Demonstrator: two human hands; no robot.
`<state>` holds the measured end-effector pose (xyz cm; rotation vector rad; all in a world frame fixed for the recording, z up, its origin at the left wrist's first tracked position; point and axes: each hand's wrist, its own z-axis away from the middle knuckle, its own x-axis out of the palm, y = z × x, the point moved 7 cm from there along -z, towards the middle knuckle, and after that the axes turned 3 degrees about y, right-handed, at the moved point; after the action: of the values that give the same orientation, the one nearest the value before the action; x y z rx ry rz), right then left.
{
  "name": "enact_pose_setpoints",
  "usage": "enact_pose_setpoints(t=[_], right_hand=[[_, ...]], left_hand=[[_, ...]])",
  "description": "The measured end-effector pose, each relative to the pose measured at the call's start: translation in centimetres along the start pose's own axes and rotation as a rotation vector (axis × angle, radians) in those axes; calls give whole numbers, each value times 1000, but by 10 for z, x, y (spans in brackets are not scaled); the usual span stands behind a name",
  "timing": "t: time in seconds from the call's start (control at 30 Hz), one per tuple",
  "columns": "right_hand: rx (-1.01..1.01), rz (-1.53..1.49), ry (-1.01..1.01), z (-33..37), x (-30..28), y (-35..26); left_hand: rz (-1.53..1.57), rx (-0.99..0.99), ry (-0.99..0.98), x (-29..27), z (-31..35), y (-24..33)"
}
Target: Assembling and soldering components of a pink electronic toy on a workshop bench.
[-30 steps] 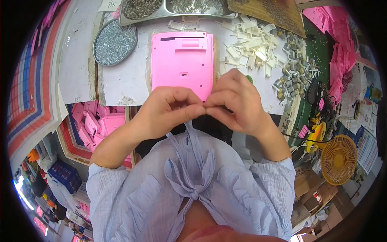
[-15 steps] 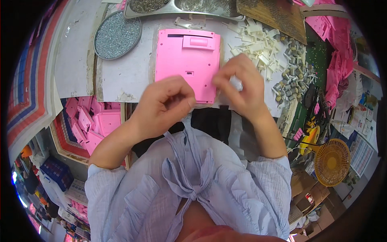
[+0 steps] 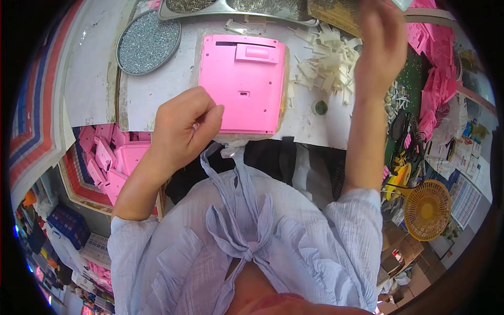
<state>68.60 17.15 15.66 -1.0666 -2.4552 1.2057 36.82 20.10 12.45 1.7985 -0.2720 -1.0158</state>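
Note:
A flat pink plastic housing (image 3: 241,105) lies on the worktable, with a slot, a raised block near its far edge and a small dark opening in the middle. My left hand (image 3: 186,123) is curled closed by its near left edge, and anything inside the fingers is hidden. Stretched far to the right, my right hand (image 3: 380,50) is smeared by motion near the brown board (image 3: 336,13). White plastic parts (image 3: 333,65) are heaped beside that arm. My right hand and forearm cover much of the area where small metal cylinders lay.
A round dish (image 3: 149,44) of small silvery screws stands at the far left. A metal tray (image 3: 223,11) with small pieces lies along the back. More pink parts (image 3: 113,157) fill a crate at left. A yellow fan (image 3: 428,210) is at right.
My right hand has swung from the housing's right edge far out to the right and away from me. My left hand has shifted slightly left, off the housing's near edge.

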Motion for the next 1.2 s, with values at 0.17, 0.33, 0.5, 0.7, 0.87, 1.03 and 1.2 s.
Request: enact_pose_setpoints(t=[0.17, 0.33, 0.5, 0.7, 0.87, 1.03, 1.2], right_hand=[[443, -432, -208, -104, 56, -25], [341, -625, -622, -72, 73, -66], [323, -437, -468, 33, 62, -88], [405, -483, -353, 86, 68, -90], [363, -485, -356, 84, 66, -93], [326, -598, -292, 57, 47, -116], [316, -647, -338, 54, 34, -123]], left_hand=[[-125, 181, 73, 11, -16, 21], [-61, 147, 89, 3, -6, 15], [-92, 136, 53, 3, 1, 8], [-140, 256, 91, 13, -10, 17], [-204, 378, 89, 25, -14, 25], [-327, 447, -57, 47, -20, 29], [-427, 519, -111, 58, -19, 32]])
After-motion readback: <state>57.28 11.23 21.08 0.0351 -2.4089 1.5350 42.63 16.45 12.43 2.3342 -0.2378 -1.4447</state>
